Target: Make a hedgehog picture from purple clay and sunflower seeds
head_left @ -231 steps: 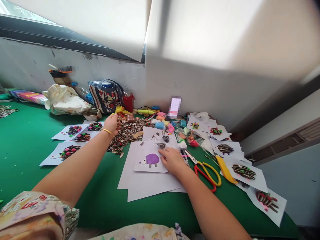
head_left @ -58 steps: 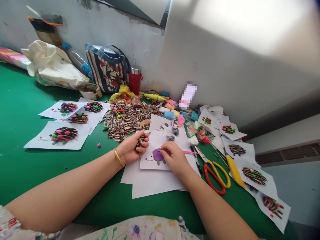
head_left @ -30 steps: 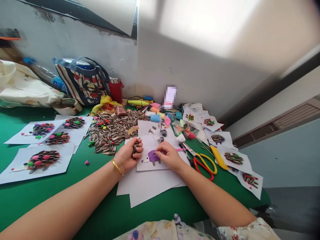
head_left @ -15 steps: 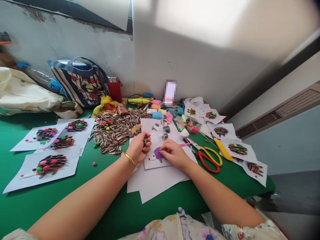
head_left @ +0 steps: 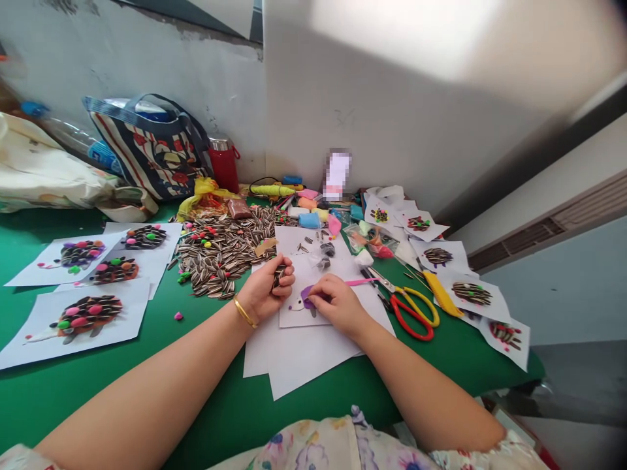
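My left hand, with a gold bangle on its wrist, is curled around several striped sunflower seeds just above the paper. The fingertips of my right hand are pinched together at a purple clay shape on a white sheet. Whatever sits between those fingertips is too small or hidden to make out. The shape belongs to a little hedgehog figure with a pointed white face, and my right hand covers part of it. A large heap of sunflower seeds lies beyond my left hand.
Scissors with red and yellow handles lie right of my right hand, near a yellow cutter. Hedgehog pictures on paper flank both sides. Clay packs, a red flask and a striped bag stand toward the wall.
The camera view has shifted slightly. My right hand stays at the purple shape and now covers more of it; my left hand keeps its hold on the seeds.
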Tool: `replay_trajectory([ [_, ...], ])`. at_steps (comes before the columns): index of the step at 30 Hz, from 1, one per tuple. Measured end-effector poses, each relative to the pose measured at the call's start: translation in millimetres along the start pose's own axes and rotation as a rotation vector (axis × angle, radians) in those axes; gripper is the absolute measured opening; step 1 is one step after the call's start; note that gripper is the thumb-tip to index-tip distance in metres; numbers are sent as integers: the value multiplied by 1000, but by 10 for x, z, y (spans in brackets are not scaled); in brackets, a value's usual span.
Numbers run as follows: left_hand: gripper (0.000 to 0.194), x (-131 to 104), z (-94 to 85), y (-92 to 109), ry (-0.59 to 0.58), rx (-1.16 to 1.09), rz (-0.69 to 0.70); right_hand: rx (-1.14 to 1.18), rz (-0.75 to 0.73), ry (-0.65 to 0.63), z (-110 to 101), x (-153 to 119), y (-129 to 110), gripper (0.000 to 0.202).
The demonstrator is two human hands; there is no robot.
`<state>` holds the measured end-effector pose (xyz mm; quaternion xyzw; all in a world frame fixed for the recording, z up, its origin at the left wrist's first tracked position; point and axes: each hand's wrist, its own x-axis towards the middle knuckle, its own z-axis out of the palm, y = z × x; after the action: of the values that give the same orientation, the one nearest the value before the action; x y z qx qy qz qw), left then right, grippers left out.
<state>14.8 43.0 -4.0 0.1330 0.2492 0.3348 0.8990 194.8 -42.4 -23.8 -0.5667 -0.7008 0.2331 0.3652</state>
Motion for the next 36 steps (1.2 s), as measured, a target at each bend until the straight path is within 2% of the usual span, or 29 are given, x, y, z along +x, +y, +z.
replay_trajectory([
  [7, 23, -19, -8, 25, -28, -27, -29, -110, -40, -6, 9, 17, -19, 13],
  [15, 23, -10, -19, 29, -27, -48, -43, -405, -150, -19, 15, -20, -77, 9],
  [20, 23, -11, -20, 34, -31, -63, -54, -483, -174, -22, 36, -28, -125, 10],
  [24, 23, -13, -29, 35, -32, -96, -59, -431, -165, -12, -6, -41, -112, 12],
  [31, 19, -11, -60, 68, -53, -236, -89, -138, -100, 148, -166, -29, -52, 27],
  [36, 20, -11, -46, 108, -16, -405, -100, -175, -97, 191, -153, 3, -72, 23],
])
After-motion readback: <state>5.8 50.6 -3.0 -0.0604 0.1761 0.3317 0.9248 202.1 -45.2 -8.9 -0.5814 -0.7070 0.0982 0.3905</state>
